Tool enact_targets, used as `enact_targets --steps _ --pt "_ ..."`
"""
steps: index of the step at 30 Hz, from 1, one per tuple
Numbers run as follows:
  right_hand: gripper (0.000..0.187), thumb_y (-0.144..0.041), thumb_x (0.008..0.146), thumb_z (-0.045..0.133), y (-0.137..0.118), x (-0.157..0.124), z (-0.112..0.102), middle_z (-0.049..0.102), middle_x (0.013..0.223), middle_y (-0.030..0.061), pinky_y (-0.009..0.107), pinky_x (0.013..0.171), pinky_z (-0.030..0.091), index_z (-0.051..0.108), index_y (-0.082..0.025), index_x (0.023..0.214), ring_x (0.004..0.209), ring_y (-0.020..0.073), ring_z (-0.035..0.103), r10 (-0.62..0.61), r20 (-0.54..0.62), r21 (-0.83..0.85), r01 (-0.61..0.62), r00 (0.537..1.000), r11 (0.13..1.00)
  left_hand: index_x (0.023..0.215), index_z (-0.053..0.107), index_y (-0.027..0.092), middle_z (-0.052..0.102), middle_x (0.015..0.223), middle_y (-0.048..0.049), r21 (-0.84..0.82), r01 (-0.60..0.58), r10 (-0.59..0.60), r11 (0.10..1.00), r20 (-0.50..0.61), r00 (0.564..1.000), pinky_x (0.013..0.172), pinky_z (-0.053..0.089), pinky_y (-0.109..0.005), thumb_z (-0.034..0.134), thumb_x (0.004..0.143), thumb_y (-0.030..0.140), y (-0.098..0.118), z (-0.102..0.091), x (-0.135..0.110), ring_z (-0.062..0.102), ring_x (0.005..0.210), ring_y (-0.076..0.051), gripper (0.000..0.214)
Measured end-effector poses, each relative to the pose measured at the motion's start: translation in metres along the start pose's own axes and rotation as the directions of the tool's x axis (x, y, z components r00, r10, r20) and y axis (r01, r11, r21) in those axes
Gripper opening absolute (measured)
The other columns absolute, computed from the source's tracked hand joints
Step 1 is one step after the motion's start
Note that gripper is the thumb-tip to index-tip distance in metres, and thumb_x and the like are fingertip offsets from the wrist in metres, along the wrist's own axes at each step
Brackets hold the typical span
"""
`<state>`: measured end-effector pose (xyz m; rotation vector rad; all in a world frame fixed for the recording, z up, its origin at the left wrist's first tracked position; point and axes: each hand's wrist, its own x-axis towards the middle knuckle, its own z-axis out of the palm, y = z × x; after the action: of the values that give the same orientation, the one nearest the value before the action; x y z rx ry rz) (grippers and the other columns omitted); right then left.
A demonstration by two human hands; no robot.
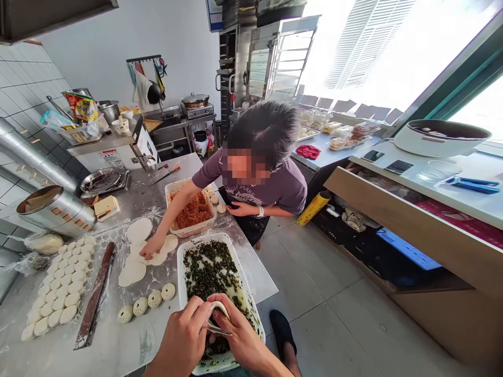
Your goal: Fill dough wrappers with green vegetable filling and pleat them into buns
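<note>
My left hand [182, 335] and my right hand [236, 327] meet above a white tub [181, 272] of chopped green filling [210, 262]. Between them they hold a folded dough wrapper [220, 308] with dark filling partly visible inside. My left fingers pinch its left edge, while the right hand cups it from the other side. Left of the tub sits a row of several pleated buns [154, 299]. Flat dough rounds [132, 273] lie beyond them, and a co-worker's hand [152, 247] touches these rounds.
Many small dough pieces [58, 288] stand in rows at the left, beside a dark wooden rod [95, 293]. A tub of reddish filling [192, 212] is by the co-worker [263, 173] across the table. A knife [165, 174] lies farther back. An open drawer [393, 214] juts out at the right.
</note>
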<state>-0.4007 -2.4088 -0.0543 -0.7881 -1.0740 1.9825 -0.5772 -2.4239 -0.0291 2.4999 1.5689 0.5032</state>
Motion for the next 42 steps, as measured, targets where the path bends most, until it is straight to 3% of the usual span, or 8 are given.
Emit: enact_targets --steps 6,11,16,20,25,30,34,42 --pt "0.030 -0.054 0.100 0.045 0.001 0.005 0.004 0.058 0.088 -0.0004 0.031 0.065 0.049 0.052 -0.025 0.106 0.071 0.0164 0.059 -0.012 -0.020 -0.100 0.010 1.000 0.995 0.136 0.050 0.023 0.067 0.114 -0.0074 0.096 -0.039 0.030 0.995 0.088 0.996 0.064 0.057 -0.023 0.042 0.097 0.018 -0.002 -0.007 0.003 0.070 0.078 -0.014 0.040" --pt "0.031 -0.052 0.101 0.042 0.000 0.003 0.002 0.060 0.083 -0.0008 0.030 0.062 0.046 0.054 -0.024 0.108 0.067 0.0161 0.058 0.036 -0.006 -0.177 -0.036 0.999 0.984 0.116 0.058 0.025 0.066 0.101 -0.0036 0.106 -0.033 0.016 0.994 0.159 0.987 0.063 0.056 -0.025 0.042 0.094 0.014 -0.001 -0.011 0.009 0.071 0.080 -0.016 0.030" --pt "0.021 -0.044 0.099 0.047 0.003 0.004 -0.002 0.060 0.083 -0.0014 0.029 0.060 0.045 0.053 -0.024 0.104 0.066 0.0157 0.059 0.049 -0.022 -0.219 -0.053 0.999 0.974 0.131 0.052 0.023 0.066 0.110 -0.0059 0.095 -0.086 0.070 0.992 0.161 0.984 0.063 0.056 -0.025 0.043 0.095 0.016 0.000 -0.012 0.009 0.070 0.078 -0.016 0.037" --pt "0.021 -0.040 0.098 0.044 0.002 0.002 -0.005 0.060 0.079 -0.0015 0.028 0.059 0.045 0.054 -0.024 0.108 0.064 0.0162 0.058 0.103 0.000 -0.224 -0.100 0.995 0.969 0.117 0.059 0.026 0.065 0.099 -0.0031 0.078 -0.094 0.077 0.993 0.205 0.976 0.063 0.056 -0.026 0.042 0.094 0.014 0.001 -0.014 0.009 0.070 0.079 -0.016 0.030" --pt "0.022 -0.040 0.090 0.057 -0.004 0.002 -0.009 0.061 0.079 -0.0008 0.029 0.059 0.044 0.060 -0.023 0.103 0.062 0.0153 0.054 0.113 0.012 -0.248 -0.106 0.994 0.963 0.134 0.051 0.023 0.067 0.106 -0.0052 0.102 -0.137 0.118 0.985 0.175 0.977 0.061 0.055 -0.025 0.043 0.096 0.018 0.001 -0.013 0.010 0.070 0.076 -0.016 0.039" --pt "0.024 -0.039 0.089 0.056 -0.019 0.003 -0.004 0.062 0.082 -0.0004 0.031 0.064 0.047 0.061 -0.023 0.106 0.069 0.0176 0.057 0.149 -0.040 -0.154 -0.154 0.988 0.976 0.109 0.061 0.026 0.066 0.096 -0.0021 0.079 -0.075 0.063 0.994 0.147 0.987 0.062 0.055 -0.024 0.040 0.099 0.020 0.000 -0.015 0.013 0.069 0.075 -0.015 0.024" --pt "0.027 -0.050 0.094 0.053 -0.017 0.003 0.002 0.061 0.082 -0.0003 0.032 0.069 0.049 0.056 -0.023 0.098 0.073 0.0181 0.060 0.062 -0.016 -0.074 -0.063 0.998 0.995 0.126 0.055 0.025 0.067 0.106 -0.0052 0.096 -0.113 0.102 0.989 0.117 0.988 0.065 0.056 -0.025 0.040 0.098 0.021 0.001 -0.012 0.012 0.070 0.077 -0.015 0.031" --pt "0.032 -0.054 0.091 0.059 -0.013 -0.003 -0.001 0.059 0.076 -0.0023 0.028 0.058 0.043 0.057 -0.024 0.103 0.063 0.0152 0.053 0.083 -0.031 -0.209 -0.087 0.996 0.974 0.132 0.053 0.023 0.068 0.105 -0.0058 0.076 -0.143 0.136 0.987 0.095 0.986 0.064 0.056 -0.022 0.042 0.097 0.020 0.004 -0.011 0.010 0.070 0.078 -0.014 0.037"
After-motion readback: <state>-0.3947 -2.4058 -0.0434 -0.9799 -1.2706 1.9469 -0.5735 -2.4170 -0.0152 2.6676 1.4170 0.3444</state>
